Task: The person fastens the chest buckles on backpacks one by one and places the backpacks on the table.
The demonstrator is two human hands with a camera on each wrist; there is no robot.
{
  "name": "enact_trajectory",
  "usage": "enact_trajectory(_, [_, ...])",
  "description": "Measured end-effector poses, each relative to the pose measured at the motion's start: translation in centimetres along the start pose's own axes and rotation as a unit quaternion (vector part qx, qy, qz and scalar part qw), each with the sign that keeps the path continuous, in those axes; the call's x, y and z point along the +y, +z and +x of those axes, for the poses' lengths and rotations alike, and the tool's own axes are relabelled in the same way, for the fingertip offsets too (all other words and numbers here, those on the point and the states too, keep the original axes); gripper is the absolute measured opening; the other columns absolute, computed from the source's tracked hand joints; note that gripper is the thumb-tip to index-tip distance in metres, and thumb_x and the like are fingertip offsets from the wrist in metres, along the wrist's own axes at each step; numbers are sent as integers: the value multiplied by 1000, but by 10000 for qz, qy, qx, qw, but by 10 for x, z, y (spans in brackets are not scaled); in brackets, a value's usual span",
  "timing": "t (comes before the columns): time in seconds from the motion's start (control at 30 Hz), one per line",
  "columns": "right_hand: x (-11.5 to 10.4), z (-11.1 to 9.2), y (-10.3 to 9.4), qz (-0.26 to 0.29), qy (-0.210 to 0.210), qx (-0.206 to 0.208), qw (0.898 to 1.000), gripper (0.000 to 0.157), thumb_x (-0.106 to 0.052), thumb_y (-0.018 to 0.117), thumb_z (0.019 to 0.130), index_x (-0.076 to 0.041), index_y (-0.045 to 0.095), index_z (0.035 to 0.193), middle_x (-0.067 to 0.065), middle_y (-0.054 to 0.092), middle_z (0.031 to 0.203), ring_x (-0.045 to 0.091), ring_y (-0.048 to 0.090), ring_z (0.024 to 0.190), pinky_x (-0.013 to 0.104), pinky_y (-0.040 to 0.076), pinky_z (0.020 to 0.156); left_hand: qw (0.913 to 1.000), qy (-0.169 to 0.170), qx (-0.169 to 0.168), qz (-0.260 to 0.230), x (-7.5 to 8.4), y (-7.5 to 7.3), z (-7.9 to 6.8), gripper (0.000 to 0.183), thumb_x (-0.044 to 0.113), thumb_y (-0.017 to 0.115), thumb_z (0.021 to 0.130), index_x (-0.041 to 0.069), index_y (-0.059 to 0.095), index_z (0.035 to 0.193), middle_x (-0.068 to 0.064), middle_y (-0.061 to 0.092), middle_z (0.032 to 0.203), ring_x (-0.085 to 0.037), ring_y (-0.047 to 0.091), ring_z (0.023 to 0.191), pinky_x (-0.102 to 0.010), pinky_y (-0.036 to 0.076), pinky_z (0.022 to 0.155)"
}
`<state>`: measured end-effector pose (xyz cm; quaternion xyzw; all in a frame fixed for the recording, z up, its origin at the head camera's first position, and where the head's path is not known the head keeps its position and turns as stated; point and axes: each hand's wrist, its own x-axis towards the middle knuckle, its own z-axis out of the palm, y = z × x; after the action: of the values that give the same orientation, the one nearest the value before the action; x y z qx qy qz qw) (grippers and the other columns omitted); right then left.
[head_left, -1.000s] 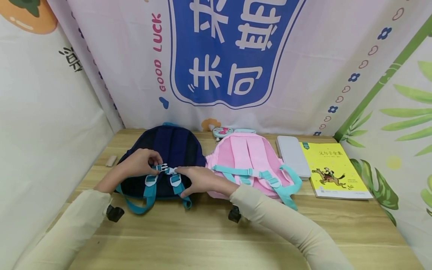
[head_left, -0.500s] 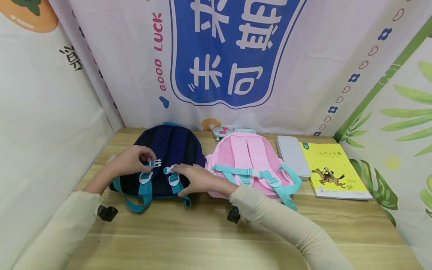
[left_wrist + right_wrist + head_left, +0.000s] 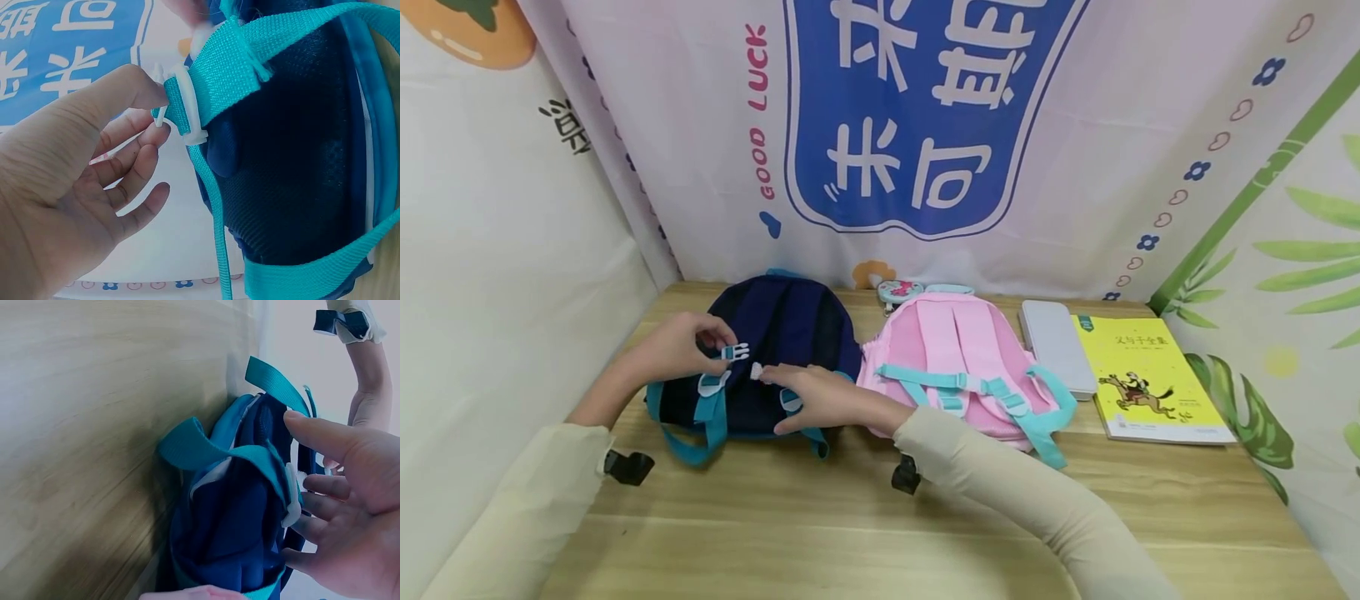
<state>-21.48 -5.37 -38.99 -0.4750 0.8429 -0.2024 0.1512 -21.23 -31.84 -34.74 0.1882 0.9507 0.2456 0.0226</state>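
On the wooden table lies a navy backpack point(image 3: 760, 321), its teal straps toward me. My left hand point(image 3: 681, 346) pinches the white pronged half of a side-release buckle point(image 3: 737, 352) between thumb and index finger. In the left wrist view, that hand point(image 3: 94, 156) has its other fingers loosely bent, and a white strap slider point(image 3: 189, 103) sits beside the grip. My right hand point(image 3: 827, 396) touches the white socket half point(image 3: 756, 371) with its extended fingertips. The two halves face each other, apart. In the right wrist view, the right thumb stands away from the fingers.
To the right, a pink backpack point(image 3: 955, 333) with fastened mint straps touches the navy one. A small round pouch point(image 3: 898, 291) lies behind it. Farther right are a light grey case point(image 3: 1057, 350) and a yellow book point(image 3: 1150, 367). Fabric walls point(image 3: 715, 167) enclose the table point(image 3: 820, 533).
My left hand has drawn the pronged half left and slightly up. My right hand has shifted a little left, the socket half moving with it; the gap between the halves has widened slightly.
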Motion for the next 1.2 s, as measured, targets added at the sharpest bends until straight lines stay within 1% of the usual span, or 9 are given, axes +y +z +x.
enact_trajectory(0.17, [0, 8, 3, 21, 57, -144, 9999, 72, -36, 74, 94, -13, 43, 155, 3, 42, 162, 16, 38, 151, 27, 34, 121, 10000, -58, -29, 41, 3, -1, -1, 22, 6, 81, 79, 8, 74, 100, -6, 72, 95, -21, 63, 91, -36, 55, 81])
enact_trajectory(0.33, [3, 16, 3, 23, 221, -70, 9997, 62, -35, 70, 97, -12, 50, 151, 5, 47, 158, 15, 46, 144, 25, 39, 116, 9999, -25, -52, 112, 2, 0, -1, 21, 7, 81, 79, 9, 74, 99, -3, 71, 94, -19, 62, 90, -32, 54, 79])
enact_trajectory(0.5, [3, 26, 0, -487, 425, 86, 9979, 55, -37, 66, 99, -12, 55, 147, 3, 57, 148, 15, 54, 135, 25, 45, 110, 9999, 53, -50, 97, 1, 0, 0, 22, 6, 81, 78, 10, 73, 98, -3, 71, 94, -18, 62, 89, -32, 54, 79])
enact_trajectory(0.63, [1, 32, -1, -837, 575, 269, 9945, 52, -41, 67, 99, -14, 59, 143, 1, 61, 138, 15, 57, 123, 25, 50, 99, 9999, 58, -54, 83, 2, -1, 2, 22, 7, 81, 78, 10, 73, 99, -3, 71, 95, -18, 63, 90, -33, 54, 80])
enact_trajectory(0.83, [5, 35, 3, -1070, 591, 360, 9918, 52, -43, 69, 96, -15, 63, 140, 1, 61, 130, 14, 56, 109, 22, 48, 85, 9999, 20, -88, 104, 1, 0, 2, 23, 7, 82, 79, 9, 73, 100, -4, 71, 97, -19, 63, 92, -35, 55, 82])
enact_trajectory(0.93, [7, 37, 4, -1009, 641, 405, 9920, 51, -42, 70, 95, -17, 65, 139, 1, 60, 129, 15, 55, 109, 24, 47, 86, 9999, 33, -67, 106, 0, 1, 2, 23, 7, 82, 79, 9, 72, 100, -4, 71, 97, -19, 63, 92, -35, 55, 82])
enact_trajectory(1.0, [8, 37, 5, -947, 694, 439, 9921, 49, -42, 71, 95, -17, 66, 137, 0, 60, 129, 16, 55, 111, 26, 47, 90, 9999, 74, -42, 107, 0, 1, 2, 24, 6, 82, 79, 9, 72, 100, -4, 71, 97, -19, 63, 92, -36, 55, 83])
enact_trajectory(1.1, [9, 38, 6, -843, 744, 522, 9923, 45, -39, 72, 94, -17, 68, 133, 0, 61, 129, 17, 55, 114, 31, 47, 95, 9998, 156, -19, 113, 1, 1, 2, 24, 6, 81, 79, 9, 72, 101, -4, 71, 98, -19, 63, 92, -36, 55, 83])
enact_trajectory(1.2, [10, 38, 8, -753, 775, 655, 9920, 39, -36, 72, 94, -17, 69, 129, 0, 62, 127, 18, 55, 114, 34, 46, 98, 9997, 240, -28, 106, 1, 2, 1, 24, 5, 80, 80, 9, 71, 102, -4, 70, 99, -19, 62, 93, -37, 55, 83])
